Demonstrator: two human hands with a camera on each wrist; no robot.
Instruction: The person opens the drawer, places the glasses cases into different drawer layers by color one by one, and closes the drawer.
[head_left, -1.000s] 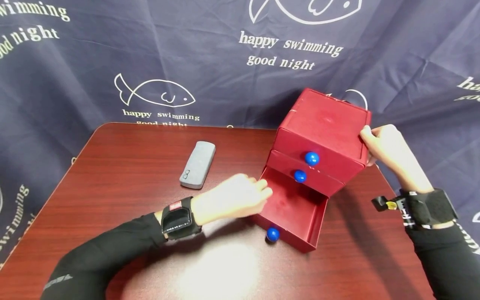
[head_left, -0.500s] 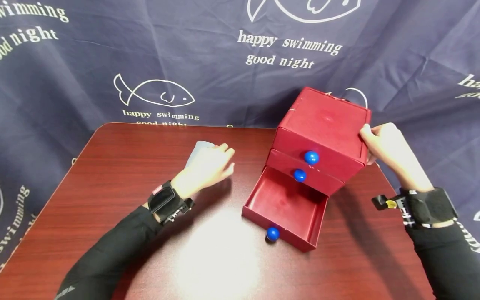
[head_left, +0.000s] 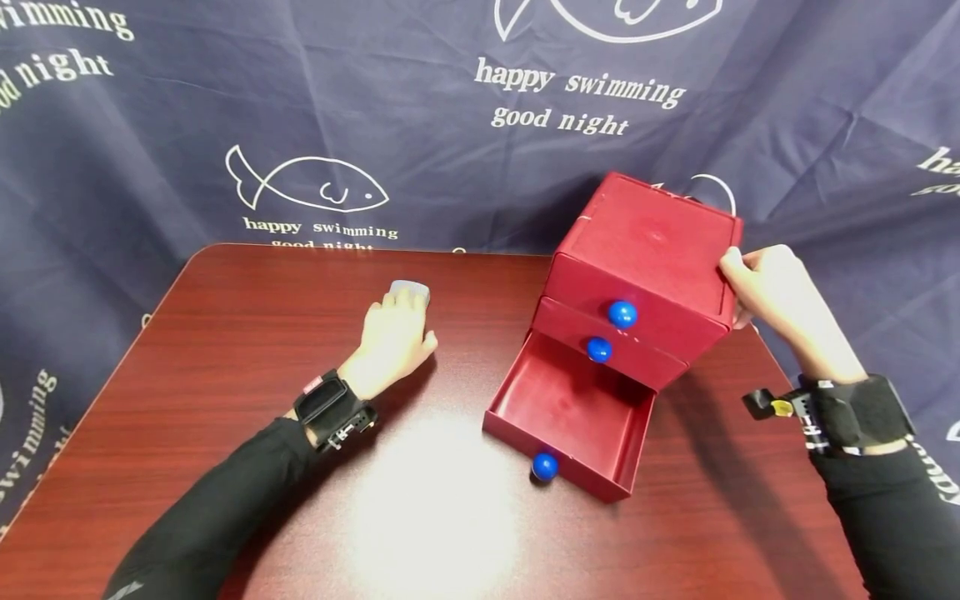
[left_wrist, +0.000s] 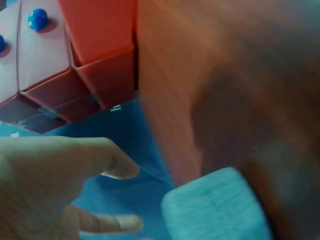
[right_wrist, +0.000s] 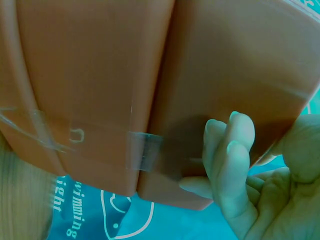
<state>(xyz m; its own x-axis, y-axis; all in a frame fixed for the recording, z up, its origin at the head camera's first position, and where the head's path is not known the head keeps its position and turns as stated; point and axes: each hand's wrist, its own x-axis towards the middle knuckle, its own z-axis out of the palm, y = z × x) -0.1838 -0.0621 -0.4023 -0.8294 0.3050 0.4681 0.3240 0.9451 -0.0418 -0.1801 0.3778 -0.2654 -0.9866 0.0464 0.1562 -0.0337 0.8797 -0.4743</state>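
Note:
My left hand (head_left: 392, 343) is over a grey glasses case (head_left: 410, 288), covering most of it in the head view. In the left wrist view the thumb and a finger stand apart, with the fabric-covered case (left_wrist: 217, 207) just beyond them. To the right stands a red drawer cabinet (head_left: 660, 237) with blue round knobs. Its bottom drawer (head_left: 573, 408) is pulled out with nothing in it, and the two upper ones are closed. My right hand (head_left: 776, 292) holds the cabinet's upper right edge, thumb on top; in the right wrist view its fingers (right_wrist: 235, 165) bend against the side wall.
The cabinet stands on a reddish-brown wooden table (head_left: 247, 333), near the right edge. A dark blue curtain (head_left: 420, 125) with white fish and lettering hangs behind. Clear tape (right_wrist: 145, 152) spans a seam on the cabinet's side.
My left hand has moved from beside the open drawer back left to the glasses case, turning its fingers toward the far edge. My right hand and the cabinet have stayed put.

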